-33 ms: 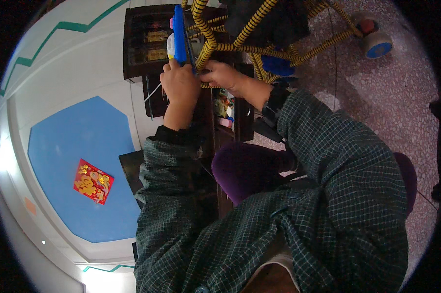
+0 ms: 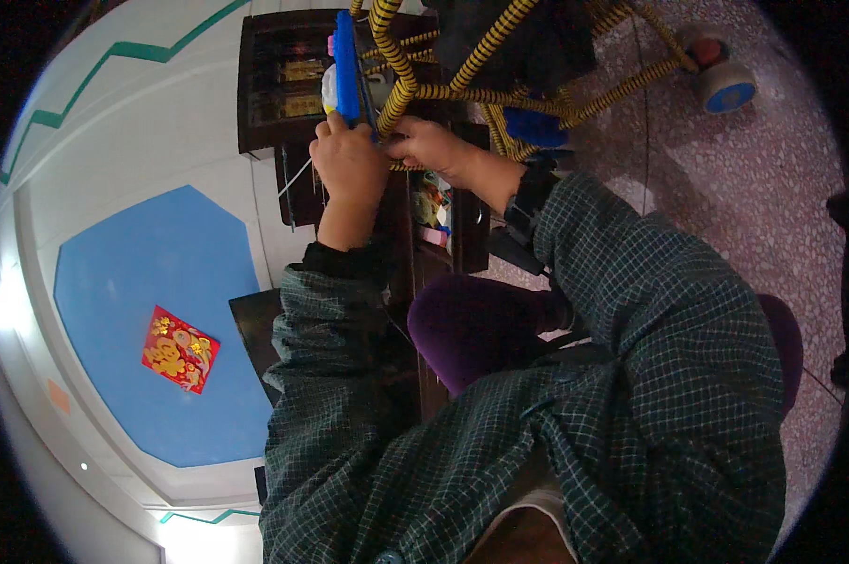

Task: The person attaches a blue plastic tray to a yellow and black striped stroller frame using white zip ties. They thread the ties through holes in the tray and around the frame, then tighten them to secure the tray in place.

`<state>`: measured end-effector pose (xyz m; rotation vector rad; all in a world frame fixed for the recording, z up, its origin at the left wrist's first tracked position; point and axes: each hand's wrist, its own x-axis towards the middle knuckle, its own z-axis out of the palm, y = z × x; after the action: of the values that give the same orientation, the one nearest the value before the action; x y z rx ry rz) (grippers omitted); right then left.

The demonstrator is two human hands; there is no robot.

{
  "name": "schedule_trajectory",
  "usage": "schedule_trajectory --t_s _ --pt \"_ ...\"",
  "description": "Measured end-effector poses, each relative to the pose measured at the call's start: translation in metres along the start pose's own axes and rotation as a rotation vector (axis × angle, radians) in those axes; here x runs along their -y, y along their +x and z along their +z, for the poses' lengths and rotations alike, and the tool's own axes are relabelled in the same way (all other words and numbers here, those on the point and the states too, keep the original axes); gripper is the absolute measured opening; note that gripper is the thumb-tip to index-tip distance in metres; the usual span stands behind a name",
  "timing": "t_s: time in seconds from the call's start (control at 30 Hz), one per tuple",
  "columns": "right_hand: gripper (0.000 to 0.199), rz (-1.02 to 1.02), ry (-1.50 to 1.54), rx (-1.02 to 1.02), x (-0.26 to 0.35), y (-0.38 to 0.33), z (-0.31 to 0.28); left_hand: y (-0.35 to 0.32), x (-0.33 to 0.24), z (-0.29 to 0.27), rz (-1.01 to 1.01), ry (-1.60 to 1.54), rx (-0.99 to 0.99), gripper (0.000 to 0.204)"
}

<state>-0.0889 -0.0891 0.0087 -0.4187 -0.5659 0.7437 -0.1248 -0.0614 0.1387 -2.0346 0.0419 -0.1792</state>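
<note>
At the top centre, my left hand (image 2: pixel 351 167) is closed at the lower end of a long, upright blue strip (image 2: pixel 346 70). Its fingertips face away from me, so what they grip cannot be made out. Just to its right, my right hand (image 2: pixel 432 150) has its fingers bent together beside the lower joint of a frame of yellow-and-black striped tubes (image 2: pixel 402 86). Anything in those fingers is hidden. A white rounded thing (image 2: pixel 329 89) sits against the left side of the blue strip.
Dark wooden furniture (image 2: pixel 267 85) stands behind the hands, with small items in an open compartment (image 2: pixel 432 202). A blue-capped round object (image 2: pixel 728 92) lies on the speckled floor (image 2: pixel 725 197). My purple-clad knee (image 2: pixel 467 324) is below. A red decoration (image 2: pixel 180 348) hangs at left.
My left hand and forearm have shifted very slightly to the right. My right hand and the striped frame look the same.
</note>
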Motion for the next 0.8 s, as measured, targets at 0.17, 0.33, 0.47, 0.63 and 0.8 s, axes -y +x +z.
schedule_trajectory --t_s 0.17,0.33,0.47,0.63,0.8 --pt "0.037 -0.053 0.054 -0.076 -0.007 0.007 0.0 0.0 -0.011 0.009 -0.046 -0.023 -0.04 0.015" --pt "0.034 -0.091 0.147 -0.07 -0.006 0.007 0.002 -0.002 -0.008 0.009 -0.022 -0.028 -0.053 0.013" --pt "0.04 -0.027 0.189 -0.147 -0.005 0.007 0.002 -0.005 0.002 0.003 0.054 -0.043 -0.111 0.012" --pt "0.034 -0.022 0.221 -0.162 -0.005 0.014 0.002 -0.004 0.002 -0.003 0.066 -0.047 -0.073 0.014" --pt "0.025 -0.043 0.19 -0.077 0.005 0.012 0.001 0.0 -0.004 -0.002 0.036 -0.019 0.036 0.015"
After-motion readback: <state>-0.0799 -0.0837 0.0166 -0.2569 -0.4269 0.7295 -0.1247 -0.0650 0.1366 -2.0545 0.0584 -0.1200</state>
